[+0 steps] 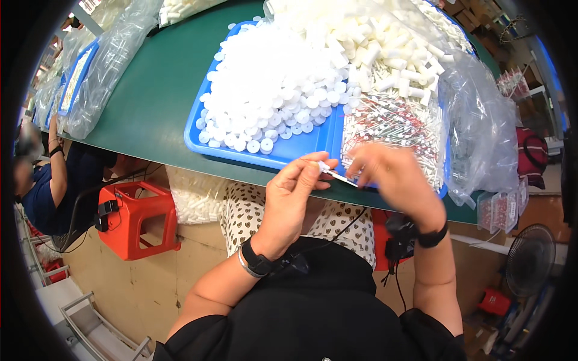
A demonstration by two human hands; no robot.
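A green counter spans the upper part of the frame, its near edge bending across the middle. On it, right of the top centre, lies blue traywork; whether this is one divided tray or two side by side cannot be told. A broad heap of white discs fills its left part, the nearest ones showing small central holes. White cylinders are piled at the upper right, and a crinkled clear plastic bag lies at the right edge. Below the cylinders is a heap of thin pieces, white mixed with red and green. A red stool stands at the left, below the counter.

Near the centre, the person's left hand pinches a slim white stick between thumb and fingers; the stick slants down to the right, ending in a dark tip. The right hand, blurred, curls its fingers just beside that tip, in front of the thin pieces; whether it grips anything cannot be told.
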